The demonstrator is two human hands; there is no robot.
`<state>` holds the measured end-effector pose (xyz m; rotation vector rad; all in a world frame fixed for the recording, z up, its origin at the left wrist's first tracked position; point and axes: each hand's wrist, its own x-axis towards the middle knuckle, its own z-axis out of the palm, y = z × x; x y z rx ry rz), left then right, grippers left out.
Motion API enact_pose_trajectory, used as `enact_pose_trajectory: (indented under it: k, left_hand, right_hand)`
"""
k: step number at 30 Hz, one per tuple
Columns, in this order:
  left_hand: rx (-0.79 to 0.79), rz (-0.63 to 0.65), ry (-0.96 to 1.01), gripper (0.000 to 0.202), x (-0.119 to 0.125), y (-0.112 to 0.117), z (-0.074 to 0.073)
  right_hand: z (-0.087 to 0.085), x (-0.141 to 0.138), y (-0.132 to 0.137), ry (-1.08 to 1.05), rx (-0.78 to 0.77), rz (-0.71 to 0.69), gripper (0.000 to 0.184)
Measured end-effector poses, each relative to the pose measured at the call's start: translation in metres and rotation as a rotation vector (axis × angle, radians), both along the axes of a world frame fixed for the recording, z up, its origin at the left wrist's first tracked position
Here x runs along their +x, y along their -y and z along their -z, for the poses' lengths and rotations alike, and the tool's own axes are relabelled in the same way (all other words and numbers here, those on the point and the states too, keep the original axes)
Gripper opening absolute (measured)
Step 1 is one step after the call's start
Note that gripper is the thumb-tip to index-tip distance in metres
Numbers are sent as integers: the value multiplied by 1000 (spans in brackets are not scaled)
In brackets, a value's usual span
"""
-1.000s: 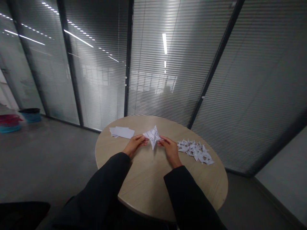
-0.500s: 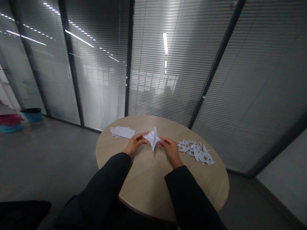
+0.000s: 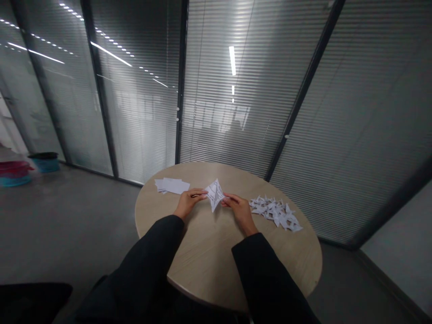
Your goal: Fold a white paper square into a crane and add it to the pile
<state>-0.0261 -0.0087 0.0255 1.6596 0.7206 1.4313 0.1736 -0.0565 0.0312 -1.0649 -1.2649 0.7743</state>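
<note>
Between my hands, a little above the table, is a folded piece of white paper (image 3: 214,195) with dark print and four pointed corners. My left hand (image 3: 189,201) pinches its left corner between thumb and fingers. At the opposite corner, my right hand (image 3: 238,208) grips the paper the same way. Just right of my right hand lies a pile of small folded paper pieces (image 3: 276,213), pointed like cranes. A stack of flat white paper sheets (image 3: 173,185) rests beyond my left hand.
All of this is on a round wooden table (image 3: 209,265). Behind it stands a glass partition with blinds (image 3: 232,135). Two blue bins, one (image 3: 15,175) with a red liner and one (image 3: 45,162) with a black liner, are on the floor at left.
The fingers of my left hand have shifted slightly on the left corner, and the folded paper has tilted a little to the left. My right hand keeps its grip.
</note>
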Motion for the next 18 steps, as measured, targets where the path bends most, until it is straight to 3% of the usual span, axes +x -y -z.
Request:
enact_pose_trajectory:
  k: [8,18]
  left_hand:
    - [-105,18,22,27,-3,1,-2]
    - [-231,69,92,33,-4,-7,7]
  right_hand:
    - [-1,3,0,-19,-5,6,44]
    - [0,9,-3,8,4,15,44]
